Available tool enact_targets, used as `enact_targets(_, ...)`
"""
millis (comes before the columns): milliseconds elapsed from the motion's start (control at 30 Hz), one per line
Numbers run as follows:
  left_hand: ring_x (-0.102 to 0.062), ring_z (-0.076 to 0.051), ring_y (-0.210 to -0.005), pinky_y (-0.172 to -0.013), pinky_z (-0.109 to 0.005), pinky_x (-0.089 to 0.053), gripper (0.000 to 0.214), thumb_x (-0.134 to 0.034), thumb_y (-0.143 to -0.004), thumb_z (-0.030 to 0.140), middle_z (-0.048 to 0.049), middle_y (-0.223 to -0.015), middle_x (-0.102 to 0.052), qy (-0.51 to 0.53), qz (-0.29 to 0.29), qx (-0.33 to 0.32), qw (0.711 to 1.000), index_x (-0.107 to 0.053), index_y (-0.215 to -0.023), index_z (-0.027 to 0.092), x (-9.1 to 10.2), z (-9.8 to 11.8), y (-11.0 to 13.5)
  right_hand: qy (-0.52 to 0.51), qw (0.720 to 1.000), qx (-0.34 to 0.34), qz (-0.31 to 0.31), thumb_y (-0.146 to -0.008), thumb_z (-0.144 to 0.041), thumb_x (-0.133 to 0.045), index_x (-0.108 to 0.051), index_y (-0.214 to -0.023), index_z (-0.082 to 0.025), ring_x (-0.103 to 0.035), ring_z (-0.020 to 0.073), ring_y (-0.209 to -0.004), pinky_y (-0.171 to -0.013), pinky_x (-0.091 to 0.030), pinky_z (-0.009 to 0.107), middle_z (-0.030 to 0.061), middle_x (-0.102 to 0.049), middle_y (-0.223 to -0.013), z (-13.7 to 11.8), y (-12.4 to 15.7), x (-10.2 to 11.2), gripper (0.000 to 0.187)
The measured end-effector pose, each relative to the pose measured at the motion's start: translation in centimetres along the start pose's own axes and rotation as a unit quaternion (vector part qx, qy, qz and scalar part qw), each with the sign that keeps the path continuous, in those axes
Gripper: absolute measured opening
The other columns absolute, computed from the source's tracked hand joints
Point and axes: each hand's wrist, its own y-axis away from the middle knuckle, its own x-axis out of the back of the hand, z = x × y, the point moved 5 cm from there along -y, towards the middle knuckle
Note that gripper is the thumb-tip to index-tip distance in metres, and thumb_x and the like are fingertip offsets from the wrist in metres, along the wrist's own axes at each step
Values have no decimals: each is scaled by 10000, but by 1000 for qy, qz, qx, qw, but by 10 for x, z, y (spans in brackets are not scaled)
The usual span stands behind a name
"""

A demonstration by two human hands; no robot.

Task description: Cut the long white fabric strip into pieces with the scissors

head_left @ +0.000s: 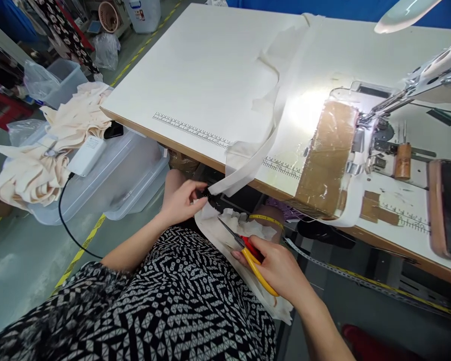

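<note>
My left hand is closed in a pinch at the near end of a white fabric strip; something small and dark shows at the fingertips. The strip runs from there over the table edge and curves back across the tabletop. In my right hand is a pair of scissors with red and yellow handles, their dark blades pointing up and left towards the left hand. Whether the blades are fully closed is hard to tell. Crumpled white fabric lies on my lap under the scissors.
A sewing machine stands at the right of the white table, beside a wooden-handled tool and a phone. Cream fabric and a white power bank rest on a plastic bin. A tape measure hangs below.
</note>
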Motion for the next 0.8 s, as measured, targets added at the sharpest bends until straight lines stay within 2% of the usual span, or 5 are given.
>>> enact_targets(200, -568, -163, -828, -750, -253, -451, 224, -516, -883, 379, -45, -878, -630, 15, 18, -86, 996, -609, -904, 175, -21, 21, -24, -55, 997, -2, 46, -855, -629, -418, -355, -619, -234, -414, 125, -461, -452, -307, 234, -29, -444, -523, -1, 9, 9, 464)
enact_targets(367, -489, -120, -543, -514, -210, -371, 53, -542, -840, 224, 40, -580, -499, 66, 120, 119, 983, -529, -806, 185, 0, -61, -9, -78, 992, -45, 89, -835, -628, -465, -386, -617, -232, -430, 125, -478, -456, -345, 224, -28, -469, -525, 23, 28, 17, 459)
enact_targets(500, -420, -120, -472, -481, -216, -326, 125, -562, -778, 109, 73, -492, -392, 50, 120, 149, 980, -525, -793, 227, 22, -92, 23, -117, 986, -79, 91, -812, -629, -507, -468, -646, -225, -476, 131, -499, -473, -382, 221, -13, -538, -562, 41, 37, 11, 438)
enact_targets(733, -630, -160, -798, -622, -242, -483, 319, -484, -892, 378, -61, -915, -671, 219, -216, 94, 947, -579, -1136, 195, -44, -1, 49, -198, 978, -62, 30, -796, -637, -506, -464, -617, -215, -442, 127, -507, -472, -373, 220, -24, -478, -543, 24, 21, 2, 460)
enact_targets(800, -604, -149, -823, -670, -232, -469, 276, -544, -870, 378, -54, -919, -653, 157, -200, 42, 966, -616, -1057, 188, -48, 19, 42, -216, 975, -51, 3, -810, -614, -502, -467, -642, -212, -432, 127, -532, -490, -372, 221, -27, -462, -569, 18, 20, -1, 437)
